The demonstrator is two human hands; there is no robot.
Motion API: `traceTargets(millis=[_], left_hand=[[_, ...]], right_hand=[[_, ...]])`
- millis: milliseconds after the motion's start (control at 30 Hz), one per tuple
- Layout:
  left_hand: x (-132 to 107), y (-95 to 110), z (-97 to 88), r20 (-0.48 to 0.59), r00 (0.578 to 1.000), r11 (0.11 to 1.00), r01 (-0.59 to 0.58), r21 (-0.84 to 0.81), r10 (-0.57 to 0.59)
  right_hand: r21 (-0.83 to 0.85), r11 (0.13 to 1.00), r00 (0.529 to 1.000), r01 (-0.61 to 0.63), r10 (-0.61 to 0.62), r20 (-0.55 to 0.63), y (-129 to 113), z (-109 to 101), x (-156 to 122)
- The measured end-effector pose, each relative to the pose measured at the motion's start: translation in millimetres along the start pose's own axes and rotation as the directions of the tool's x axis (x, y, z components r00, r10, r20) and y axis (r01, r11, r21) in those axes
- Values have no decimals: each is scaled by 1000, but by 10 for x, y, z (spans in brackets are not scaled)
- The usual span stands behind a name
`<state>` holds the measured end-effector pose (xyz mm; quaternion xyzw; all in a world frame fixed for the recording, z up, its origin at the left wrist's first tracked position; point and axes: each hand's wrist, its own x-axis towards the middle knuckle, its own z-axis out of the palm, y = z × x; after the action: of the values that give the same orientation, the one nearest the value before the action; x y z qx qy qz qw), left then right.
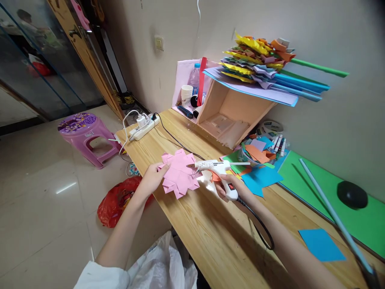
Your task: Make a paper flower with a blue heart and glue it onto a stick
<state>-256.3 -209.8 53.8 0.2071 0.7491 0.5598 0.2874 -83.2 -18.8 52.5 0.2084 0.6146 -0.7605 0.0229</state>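
Observation:
My left hand (pixel 152 178) holds a pink folded paper flower (pixel 179 173) by its left edge, just above the wooden table (pixel 210 237). My right hand (pixel 233 189) grips the handle of a white hot glue gun (pixel 217 166). The gun's nozzle points left and touches the middle of the flower. A black cord (pixel 261 228) runs from the gun's handle along my right forearm. Both hands are closed on what they hold.
A white power strip (pixel 143 127) lies at the table's far end. A tilted wooden box (pixel 231 114) carries stacked coloured paper (pixel 258 60). Paper scraps (pixel 258 160), a green sheet (pixel 331 196), a blue square (pixel 321 244) and a black object (pixel 351 194) lie right. A purple stool (pixel 86 134) and red bag (pixel 117 200) are on the floor.

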Motion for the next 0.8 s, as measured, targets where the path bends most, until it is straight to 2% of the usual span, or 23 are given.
traceTargets(millis=[167,300,467,533,700,800], left_hand=[[-10,34,9,39,999,999,-3,36,2],[-3,44,17,39,999,999,-8,38,7],[2,56,29,32,999,999,12,41,-14],[3,55,30,43,999,999,12,30,-13],[15,42,27,63,998,1000,18,9,-18],[23,41,29,60,998,1000,14,3,-14]], right_hand=[[-151,984,990,-95,109,86,-67,-57,27],[-96,995,999,-42,43,8,-127,-63,24],[-162,984,996,-68,76,38,-125,-79,50],[-138,988,997,-70,73,13,-115,-83,72],[-137,989,995,-62,71,66,-125,-75,106],[-118,992,998,-51,54,29,-154,-58,123]])
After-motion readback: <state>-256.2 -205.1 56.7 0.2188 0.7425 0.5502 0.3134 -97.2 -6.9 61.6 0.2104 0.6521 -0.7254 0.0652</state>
